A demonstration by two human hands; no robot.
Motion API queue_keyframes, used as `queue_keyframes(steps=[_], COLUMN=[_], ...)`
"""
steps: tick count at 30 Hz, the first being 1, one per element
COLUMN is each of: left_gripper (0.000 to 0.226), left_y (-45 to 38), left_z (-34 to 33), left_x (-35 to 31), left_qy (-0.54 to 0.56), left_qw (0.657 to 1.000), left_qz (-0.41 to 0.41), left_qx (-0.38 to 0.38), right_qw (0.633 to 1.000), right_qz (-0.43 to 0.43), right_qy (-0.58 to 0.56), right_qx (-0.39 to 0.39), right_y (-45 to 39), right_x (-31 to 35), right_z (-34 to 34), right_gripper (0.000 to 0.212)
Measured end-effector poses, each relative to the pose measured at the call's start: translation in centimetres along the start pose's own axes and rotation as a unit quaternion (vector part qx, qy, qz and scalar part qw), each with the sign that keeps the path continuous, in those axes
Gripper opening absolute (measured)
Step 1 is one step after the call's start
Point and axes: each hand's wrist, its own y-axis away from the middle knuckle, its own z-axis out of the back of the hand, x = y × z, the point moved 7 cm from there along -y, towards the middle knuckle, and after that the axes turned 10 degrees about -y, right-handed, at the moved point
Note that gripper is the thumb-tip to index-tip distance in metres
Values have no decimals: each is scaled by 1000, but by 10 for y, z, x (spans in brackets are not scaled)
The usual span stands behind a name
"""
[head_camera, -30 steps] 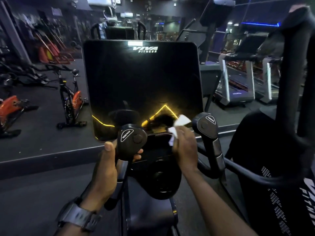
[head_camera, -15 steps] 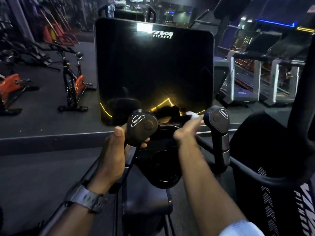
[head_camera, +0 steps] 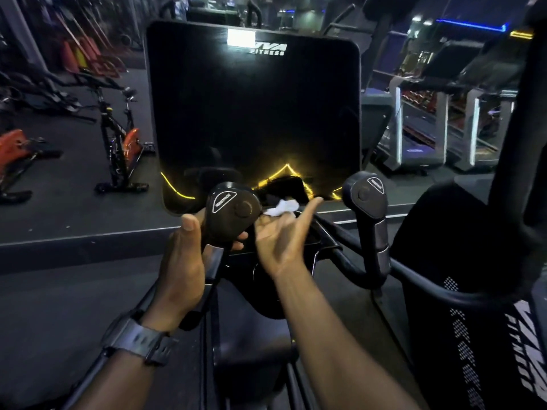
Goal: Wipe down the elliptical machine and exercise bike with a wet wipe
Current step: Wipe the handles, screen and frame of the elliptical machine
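I stand at a black machine with a big dark console screen [head_camera: 254, 113] marked FITNESS and two short handles below it. My left hand [head_camera: 183, 261], a watch on its wrist, grips the stem of the left handle [head_camera: 232, 210] just under its round head. My right hand [head_camera: 284, 238] is turned palm up right beside that head, thumb pointing out to the right. Its fingers pinch a crumpled white wet wipe [head_camera: 281, 207] against the inner side of the handle head. The right handle [head_camera: 367, 196] stands untouched.
Black and orange spin bikes [head_camera: 121, 143] stand on a raised floor at the left, behind a step edge [head_camera: 88, 232]. Treadmills [head_camera: 429, 128] line the right background. A tall black machine shroud [head_camera: 473, 261] with a thick upright bar rises close on my right.
My right hand has left the console's lower edge, swung left with the wipe and turned palm up beside the left handle head. My left hand keeps its grip.
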Motion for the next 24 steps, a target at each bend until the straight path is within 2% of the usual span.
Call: queue_keyframes(steps=[2,6,7,9,10,13,17,19,21,24], left_gripper=[94,100,102,103,102,98,91,82,79,101], left_y=[0,0,0,0,1,2,10,15,14,-1], left_z=[-1,-1,-1,-1,-2,0,3,4,14,43], left_x=[1,2,3,2,1,2,10,14,21,38], left_qy=[2,-11,-13,-17,-17,-17,-12,10,-8,-64], left_qw=[1000,1000,1000,1000,1000,1000,1000,1000,999,985], left_qz=[3,7,9,7,4,4,18,16,17,87], left_qx=[3,2,1,5,7,11,15,5,-37,-135], right_qw=[999,997,997,998,996,982,976,977,979,964], right_qz=[-29,42,33,-34,-77,-177,-186,-196,-173,-198], right_qy=[-13,-43,-52,-55,-51,6,40,-8,-49,-141], right_qx=[-3,-49,-54,-21,6,71,101,85,98,108], right_y=[1,-19,-22,-14,-3,20,20,18,10,4], right_x=[-2,39,33,4,-14,-51,-71,-68,-63,-60], right_z=[-1,8,9,-4,-14,-39,-43,-42,-37,-36], right_gripper=[117,95,100,117,119,106,104,113,118,105])
